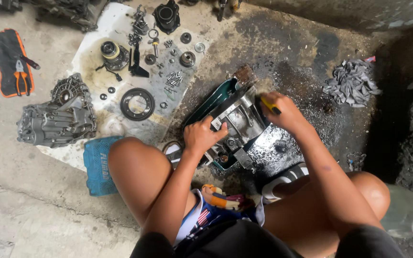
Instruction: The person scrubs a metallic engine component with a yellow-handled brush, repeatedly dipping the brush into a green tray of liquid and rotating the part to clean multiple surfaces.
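A: Nearest first. What's by the knees?

B: Person squatting, bare knees either side. Multicoloured cloth (223, 199) bunched between the legs. Blue mesh pad (99, 165) flat on the concrete, just beside the left knee.

A: Hands?

B: Left hand (203, 134) wrapped over the near-left edge of a grey metal housing (239, 125), fingers curled on it, gripping. Right hand (283, 111) fisted around a yellow-handled tool (269, 105). Tool tip hidden behind the hand, can't tell what it touches.

A: Where's the housing?

B: Sitting in a green tray (211, 101), tilted, on a wet black oil patch (283, 76), straight ahead of the knees. A rusty brown lump (244, 74) sits at the tray's far end.

A: Left of that?

B: Pale sheet (96, 43) spread on the floor. On it: big grey gearbox casing (56, 117) at the near-left, dark ring gear (137, 103) lying flat just right of it, small pile of bolts (173, 79) beyond the ring, bearings (187, 58) and washers scattered, a round hub part (113, 52) further back, a black cylindrical part (167, 16) at the far edge.

A: Anything off the sheet?

B: Orange-edged black tool pouch (11, 62) far left, with orange-handled pliers (21, 76) on it. Grey rag (352, 82) crumpled far right, well apart from the tray.
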`<state>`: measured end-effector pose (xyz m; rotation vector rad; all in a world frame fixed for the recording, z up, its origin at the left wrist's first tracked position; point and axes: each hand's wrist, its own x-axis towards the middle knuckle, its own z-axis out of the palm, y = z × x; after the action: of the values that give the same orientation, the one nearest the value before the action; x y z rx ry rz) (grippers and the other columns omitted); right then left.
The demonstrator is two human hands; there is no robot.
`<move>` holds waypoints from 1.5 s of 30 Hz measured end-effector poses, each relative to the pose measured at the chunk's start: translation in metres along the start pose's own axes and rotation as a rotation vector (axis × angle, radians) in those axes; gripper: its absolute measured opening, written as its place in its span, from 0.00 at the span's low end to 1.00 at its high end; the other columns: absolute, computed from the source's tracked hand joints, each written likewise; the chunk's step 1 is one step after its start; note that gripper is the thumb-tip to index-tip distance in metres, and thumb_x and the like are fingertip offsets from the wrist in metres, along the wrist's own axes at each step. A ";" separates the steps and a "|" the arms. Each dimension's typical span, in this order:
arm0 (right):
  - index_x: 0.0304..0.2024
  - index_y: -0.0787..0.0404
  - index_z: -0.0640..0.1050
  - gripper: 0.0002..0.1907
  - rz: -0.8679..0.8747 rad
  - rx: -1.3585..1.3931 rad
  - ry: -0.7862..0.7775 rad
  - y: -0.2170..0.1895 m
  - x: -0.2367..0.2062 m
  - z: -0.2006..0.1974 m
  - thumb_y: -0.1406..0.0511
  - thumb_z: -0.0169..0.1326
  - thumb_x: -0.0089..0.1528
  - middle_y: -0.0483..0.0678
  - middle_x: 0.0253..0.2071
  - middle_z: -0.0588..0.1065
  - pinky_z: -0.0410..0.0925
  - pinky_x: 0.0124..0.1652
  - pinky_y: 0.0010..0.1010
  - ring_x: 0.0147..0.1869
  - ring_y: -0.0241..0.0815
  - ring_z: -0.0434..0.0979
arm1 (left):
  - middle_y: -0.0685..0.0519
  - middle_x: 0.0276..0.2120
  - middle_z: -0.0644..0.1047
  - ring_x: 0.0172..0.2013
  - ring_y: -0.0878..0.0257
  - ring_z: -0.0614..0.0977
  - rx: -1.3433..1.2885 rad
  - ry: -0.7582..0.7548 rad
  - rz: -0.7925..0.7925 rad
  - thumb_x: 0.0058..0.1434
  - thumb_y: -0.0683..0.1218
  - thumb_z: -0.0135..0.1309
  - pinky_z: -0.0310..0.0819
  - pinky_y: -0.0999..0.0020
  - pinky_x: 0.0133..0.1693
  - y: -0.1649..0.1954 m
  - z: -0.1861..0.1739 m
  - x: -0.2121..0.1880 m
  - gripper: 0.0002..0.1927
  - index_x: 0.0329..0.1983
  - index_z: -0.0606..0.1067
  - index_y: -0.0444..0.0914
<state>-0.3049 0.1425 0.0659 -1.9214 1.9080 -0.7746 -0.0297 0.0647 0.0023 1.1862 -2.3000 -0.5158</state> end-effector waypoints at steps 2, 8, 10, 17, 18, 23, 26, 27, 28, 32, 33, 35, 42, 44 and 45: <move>0.54 0.66 0.80 0.19 -0.043 0.011 -0.173 0.004 0.000 -0.003 0.70 0.56 0.60 0.61 0.41 0.80 0.75 0.41 0.42 0.40 0.59 0.82 | 0.41 0.19 0.79 0.21 0.44 0.83 -0.011 -0.007 0.012 0.55 0.66 0.59 0.77 0.51 0.28 0.000 0.000 0.001 0.29 0.35 0.82 0.34; 0.51 0.66 0.81 0.13 0.036 -0.070 0.050 0.012 -0.003 0.001 0.68 0.59 0.64 0.63 0.44 0.80 0.74 0.44 0.45 0.45 0.64 0.80 | 0.41 0.18 0.80 0.21 0.44 0.83 -0.010 -0.076 0.025 0.54 0.67 0.57 0.77 0.49 0.28 0.002 -0.001 0.004 0.31 0.37 0.83 0.34; 0.48 0.65 0.82 0.14 0.054 -0.022 -0.076 0.014 -0.004 0.001 0.68 0.60 0.60 0.62 0.43 0.80 0.74 0.42 0.44 0.43 0.62 0.81 | 0.44 0.16 0.80 0.22 0.44 0.83 -0.108 -0.073 -0.042 0.55 0.67 0.56 0.77 0.49 0.29 0.002 -0.001 0.005 0.31 0.38 0.82 0.35; 0.50 0.65 0.81 0.15 0.062 -0.017 -0.015 0.023 -0.001 0.002 0.68 0.59 0.60 0.62 0.45 0.80 0.75 0.44 0.42 0.43 0.59 0.82 | 0.40 0.19 0.79 0.21 0.43 0.82 -0.013 -0.074 0.045 0.57 0.67 0.56 0.76 0.48 0.27 0.002 -0.004 0.003 0.30 0.36 0.82 0.35; 0.49 0.64 0.82 0.13 0.093 -0.030 -0.057 0.024 -0.001 0.002 0.68 0.59 0.61 0.62 0.44 0.80 0.75 0.45 0.42 0.44 0.59 0.82 | 0.40 0.18 0.79 0.21 0.43 0.82 -0.023 -0.084 0.020 0.57 0.67 0.56 0.76 0.48 0.27 0.002 -0.004 0.002 0.30 0.36 0.82 0.35; 0.49 0.62 0.83 0.17 0.112 0.025 -0.230 0.024 0.000 0.001 0.68 0.59 0.56 0.61 0.42 0.81 0.73 0.45 0.43 0.41 0.59 0.83 | 0.40 0.21 0.80 0.21 0.43 0.82 -0.030 0.001 0.068 0.57 0.67 0.54 0.76 0.49 0.27 0.001 -0.004 0.003 0.29 0.36 0.82 0.35; 0.47 0.65 0.82 0.14 0.041 0.039 -0.023 0.021 -0.002 0.000 0.68 0.56 0.59 0.62 0.44 0.80 0.74 0.46 0.42 0.44 0.59 0.82 | 0.39 0.21 0.79 0.21 0.44 0.82 -0.025 -0.021 0.093 0.58 0.68 0.54 0.76 0.50 0.26 0.003 -0.001 0.000 0.31 0.38 0.82 0.35; 0.49 0.65 0.81 0.13 0.061 0.032 0.019 0.020 -0.003 0.000 0.68 0.56 0.63 0.62 0.46 0.80 0.74 0.46 0.42 0.45 0.59 0.82 | 0.39 0.19 0.79 0.21 0.43 0.82 -0.002 -0.048 0.078 0.57 0.68 0.54 0.76 0.49 0.26 0.004 0.001 0.000 0.31 0.38 0.82 0.35; 0.50 0.66 0.81 0.12 0.083 0.025 0.053 0.019 -0.004 0.001 0.67 0.56 0.66 0.62 0.47 0.80 0.74 0.47 0.42 0.45 0.59 0.81 | 0.39 0.18 0.78 0.20 0.43 0.82 0.020 -0.079 0.057 0.56 0.69 0.55 0.76 0.49 0.26 0.006 0.002 -0.002 0.32 0.38 0.82 0.35; 0.41 0.62 0.84 0.09 0.274 -0.117 -0.170 0.022 -0.010 0.005 0.65 0.58 0.62 0.59 0.39 0.82 0.75 0.44 0.41 0.40 0.57 0.83 | 0.40 0.18 0.78 0.20 0.44 0.82 0.032 0.010 0.023 0.56 0.69 0.53 0.76 0.49 0.25 0.010 0.006 0.000 0.32 0.36 0.82 0.35; 0.43 0.62 0.84 0.10 0.268 -0.066 -0.134 0.025 -0.010 0.007 0.65 0.58 0.61 0.58 0.40 0.82 0.75 0.43 0.41 0.40 0.56 0.83 | 0.40 0.18 0.78 0.20 0.44 0.82 0.027 -0.028 0.018 0.58 0.69 0.52 0.76 0.50 0.25 0.010 0.007 0.000 0.32 0.35 0.82 0.35; 0.46 0.62 0.83 0.14 0.268 0.042 -0.072 0.031 -0.011 0.013 0.66 0.59 0.58 0.58 0.40 0.82 0.75 0.41 0.41 0.39 0.53 0.84 | 0.41 0.18 0.78 0.20 0.45 0.82 0.020 -0.094 0.019 0.60 0.69 0.51 0.76 0.51 0.25 0.010 0.007 0.000 0.32 0.35 0.81 0.34; 0.47 0.62 0.83 0.13 0.133 0.136 0.210 0.043 -0.013 0.027 0.59 0.60 0.66 0.57 0.41 0.83 0.75 0.44 0.34 0.42 0.47 0.85 | 0.39 0.18 0.78 0.20 0.42 0.82 -0.004 0.001 -0.036 0.57 0.69 0.53 0.77 0.49 0.25 0.009 0.002 -0.002 0.32 0.36 0.83 0.35; 0.50 0.61 0.84 0.18 0.362 0.007 0.011 0.038 -0.014 0.025 0.59 0.61 0.61 0.57 0.42 0.82 0.75 0.43 0.35 0.40 0.49 0.85 | 0.37 0.19 0.79 0.21 0.41 0.83 0.004 0.042 -0.050 0.56 0.69 0.53 0.77 0.49 0.26 0.008 -0.002 0.001 0.33 0.38 0.83 0.35; 0.51 0.62 0.83 0.18 0.318 0.033 0.061 0.034 -0.012 0.025 0.60 0.60 0.63 0.58 0.43 0.82 0.75 0.44 0.36 0.42 0.49 0.85 | 0.37 0.20 0.79 0.22 0.41 0.83 -0.010 0.031 -0.057 0.57 0.70 0.53 0.77 0.49 0.27 0.008 -0.004 0.000 0.33 0.38 0.83 0.35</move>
<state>-0.3173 0.1493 0.0241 -1.5362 2.1514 -0.7673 -0.0321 0.0688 0.0096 1.2498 -2.2405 -0.5257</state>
